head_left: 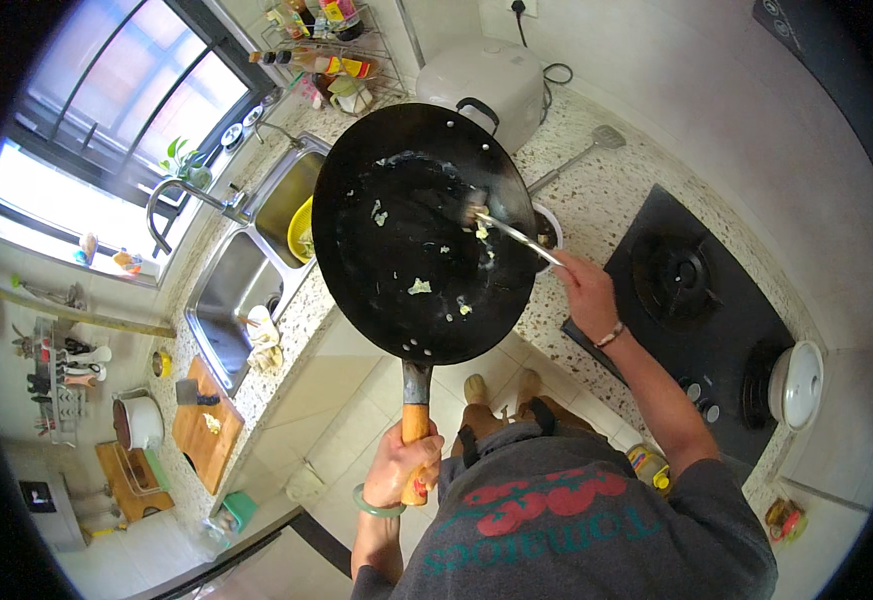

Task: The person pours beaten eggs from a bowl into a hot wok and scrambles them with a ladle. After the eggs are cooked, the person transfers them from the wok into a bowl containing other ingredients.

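Observation:
A black wok point(381, 290) is held up and tilted, its inside facing me, with small pale yellowish food scraps point(418, 287) stuck to the surface. My left hand point(401, 465) is wrapped round its wooden handle point(415, 425). My right hand point(588, 295) grips a thin metal utensil point(521, 238) that reaches over the wok's right rim. Its far end touches or hovers at the inner surface and is smeared by motion, so its kind is unclear. Partly hidden behind that rim, a white bowl point(550, 222) with dark contents sits on the counter.
The black gas hob point(691, 310) lies on the right, with a white lid point(804, 386) at its edge. A slotted turner point(606, 137) rests on the speckled counter. To the left are a steel sink point(231, 290), a yellow basin point(300, 228) and a chopping board point(206, 440) with a cleaver point(192, 392).

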The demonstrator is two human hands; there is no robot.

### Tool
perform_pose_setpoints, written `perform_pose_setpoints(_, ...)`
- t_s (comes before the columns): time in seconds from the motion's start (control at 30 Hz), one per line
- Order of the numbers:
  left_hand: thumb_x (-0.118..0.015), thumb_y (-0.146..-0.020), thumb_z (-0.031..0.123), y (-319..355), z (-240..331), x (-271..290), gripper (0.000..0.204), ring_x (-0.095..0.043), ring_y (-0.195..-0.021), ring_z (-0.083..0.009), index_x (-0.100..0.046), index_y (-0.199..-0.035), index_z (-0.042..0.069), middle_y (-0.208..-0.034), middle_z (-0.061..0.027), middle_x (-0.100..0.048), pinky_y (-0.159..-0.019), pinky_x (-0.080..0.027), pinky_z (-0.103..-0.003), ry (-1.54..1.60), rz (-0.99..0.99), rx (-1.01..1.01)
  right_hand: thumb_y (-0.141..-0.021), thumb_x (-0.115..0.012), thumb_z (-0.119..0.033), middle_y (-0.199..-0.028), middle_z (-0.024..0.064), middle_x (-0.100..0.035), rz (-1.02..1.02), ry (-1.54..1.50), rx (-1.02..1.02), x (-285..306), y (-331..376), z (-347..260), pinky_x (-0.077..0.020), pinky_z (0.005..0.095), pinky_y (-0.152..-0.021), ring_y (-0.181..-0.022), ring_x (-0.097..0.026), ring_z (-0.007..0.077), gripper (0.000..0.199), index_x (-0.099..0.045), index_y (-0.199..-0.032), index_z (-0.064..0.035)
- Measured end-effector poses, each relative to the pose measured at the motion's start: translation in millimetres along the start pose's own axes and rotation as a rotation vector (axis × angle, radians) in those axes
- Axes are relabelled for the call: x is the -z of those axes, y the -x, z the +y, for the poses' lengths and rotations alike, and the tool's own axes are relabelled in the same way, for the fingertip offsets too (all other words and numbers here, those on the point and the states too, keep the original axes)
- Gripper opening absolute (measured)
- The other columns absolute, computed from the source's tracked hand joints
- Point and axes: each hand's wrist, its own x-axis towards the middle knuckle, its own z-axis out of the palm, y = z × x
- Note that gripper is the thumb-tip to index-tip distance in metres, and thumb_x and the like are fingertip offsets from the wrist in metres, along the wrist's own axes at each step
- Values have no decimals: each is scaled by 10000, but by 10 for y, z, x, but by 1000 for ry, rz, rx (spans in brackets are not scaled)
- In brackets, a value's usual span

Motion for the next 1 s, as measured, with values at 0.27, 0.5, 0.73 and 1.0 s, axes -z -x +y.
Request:
perform_pose_setpoints(0.27,-582,-811,29,3,93,-52,149,-372,-385,-87,-474,-907,-8,-599,-32,-444,-341,-318,-225,-10,-8,40,-904,-586,-123,-800,128,-605,-122,-374,32,-414,-467,-521,-462,329,-633,-694,-593,251,248,-619,-1125,-16)
perform_pose_setpoints(0.5,-626,-814,28,-40,101,-10,162,-442,-401,-110,-487,-897,16,-618,-31,-492,-376,-356,-245,23,-16,53,-887,-604,-135,-836,132,-624,-25,94,23,23,-58,314,-487,379,-638,-721,-605,312,246,-636,-1123,-73)
perform_pose_setpoints(0.73,-577,-804,36,-82,167,-38,134,-389,-378,-92,-478,-880,-13,-594,-32,-453,-339,-330,-232,-78,26,2,-888,-601,-119,-864,129,-628,-40,-152,15,-130,-371,-259,-480,363,-617,-731,-612,295,256,-622,-1137,-64)
perform_pose_setpoints(1.0,-617,-810,48,-86,146,21,167,-440,-405,-102,-481,-894,0,-606,-32,-482,-367,-358,-232,-70,3,-2,-919,-554,-126,-871,135,-635,28,107,-5,-66,-45,355,-500,383,-634,-733,-621,296,270,-615,-1180,-89)
